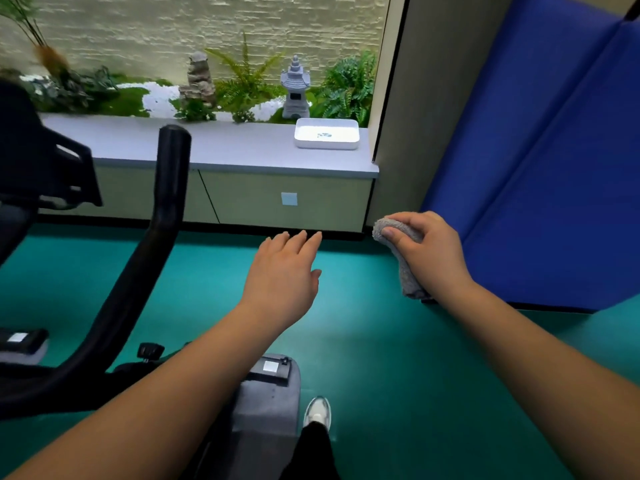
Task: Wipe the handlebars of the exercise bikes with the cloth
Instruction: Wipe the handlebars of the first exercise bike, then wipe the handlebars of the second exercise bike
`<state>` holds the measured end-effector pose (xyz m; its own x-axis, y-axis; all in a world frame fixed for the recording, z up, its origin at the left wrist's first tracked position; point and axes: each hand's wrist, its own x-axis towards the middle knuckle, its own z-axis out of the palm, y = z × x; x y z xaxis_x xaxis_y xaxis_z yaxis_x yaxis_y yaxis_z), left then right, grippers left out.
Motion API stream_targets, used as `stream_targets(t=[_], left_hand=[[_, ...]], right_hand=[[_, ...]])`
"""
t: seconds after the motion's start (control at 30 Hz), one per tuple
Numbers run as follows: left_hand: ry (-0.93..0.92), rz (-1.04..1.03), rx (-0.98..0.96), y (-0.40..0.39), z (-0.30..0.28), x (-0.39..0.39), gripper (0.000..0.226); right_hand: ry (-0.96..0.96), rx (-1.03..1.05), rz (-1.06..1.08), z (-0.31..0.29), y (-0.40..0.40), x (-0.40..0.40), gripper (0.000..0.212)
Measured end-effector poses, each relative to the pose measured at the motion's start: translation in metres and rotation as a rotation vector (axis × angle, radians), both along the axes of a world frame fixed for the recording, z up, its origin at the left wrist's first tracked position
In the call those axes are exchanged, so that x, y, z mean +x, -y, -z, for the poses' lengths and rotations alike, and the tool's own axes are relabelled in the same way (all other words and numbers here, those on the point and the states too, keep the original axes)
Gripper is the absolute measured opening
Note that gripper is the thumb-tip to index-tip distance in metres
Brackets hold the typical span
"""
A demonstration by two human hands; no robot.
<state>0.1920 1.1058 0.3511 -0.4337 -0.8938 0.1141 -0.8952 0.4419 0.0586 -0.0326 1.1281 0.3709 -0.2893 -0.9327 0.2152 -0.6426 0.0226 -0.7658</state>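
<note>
Cloth, a grey terry one, is bunched in the right hand, whose fingers and thumb curl round its upper part while the loose end hangs below the palm. That hand floats over the green floor, beside the blue mat that leans on the wall, and well apart from the bike. The left hand carries nothing: its fingers are straight and spread a little, palm down, in the air between the cloth and the black handlebar.

The handlebar curves up at left, its rounded end standing against the grey bench under the window, where a white dish sits. Neither hand touches the bar, and the cloth is not on it. Part of the bike's console shows at far left, and the grey base lies low by the person's shoe.

Whether this bar has had its wipe I cannot tell; no streak or damp mark shows. As things lie, the work looks either not begun here or between bikes, and the cloth must travel leftward to meet the bar.
</note>
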Motion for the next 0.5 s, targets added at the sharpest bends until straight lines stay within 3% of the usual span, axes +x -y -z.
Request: stream_targets(t=[0.5], left_hand=[[0.061, -0.076, 0.167, 0.166, 0.061, -0.065, 0.058]], right_hand=[[0.047, 0.122, -0.027, 0.036, 0.186, -0.062, 0.012]])
